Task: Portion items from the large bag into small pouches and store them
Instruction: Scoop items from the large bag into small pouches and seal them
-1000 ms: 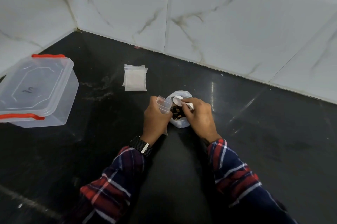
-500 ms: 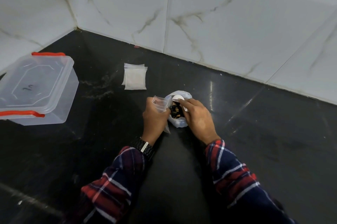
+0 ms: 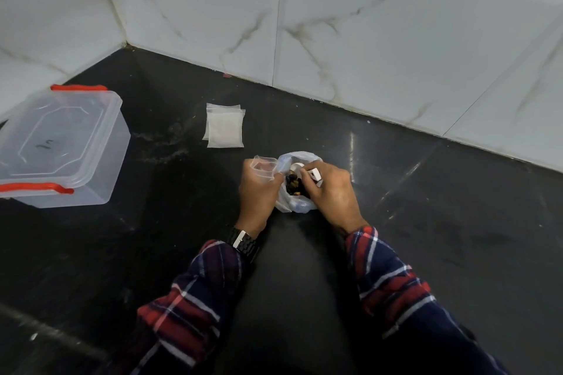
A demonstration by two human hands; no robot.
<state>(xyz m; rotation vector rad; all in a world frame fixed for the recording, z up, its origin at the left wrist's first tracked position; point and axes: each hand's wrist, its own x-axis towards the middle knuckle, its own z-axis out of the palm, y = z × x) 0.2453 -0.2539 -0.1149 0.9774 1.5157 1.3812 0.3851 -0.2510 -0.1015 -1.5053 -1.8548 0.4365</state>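
On the black table point(image 3: 426, 237), against the marble-tiled wall point(image 3: 380, 24):

Large bag: a thin whitish plastic bag point(image 3: 300, 205) sits between the two hands, its mouth open upward, dark items point(image 3: 293, 184) showing inside.

Left hand: the left hand point(image 3: 257, 194) pinches a small clear pouch point(image 3: 264, 168), its grip closed on the lower part while the pouch mouth stands open just beside the bag's rim.

Right hand: the right hand point(image 3: 330, 191) is at the bag's mouth, fingers curled round a small white scoop point(image 3: 313, 174); the hand hides much of the scoop and the bag's right side.

Spare pouches: a flat stack of empty pouches point(image 3: 224, 126) lies farther back, apart from the hands.

Container: a clear lidded box point(image 3: 61, 146) with red clips point(image 3: 45, 188) stands well to the left, lid on.

Wrist and sleeves: a dark watch point(image 3: 243, 242) on the left wrist; plaid sleeves point(image 3: 387, 277) cover both forearms.
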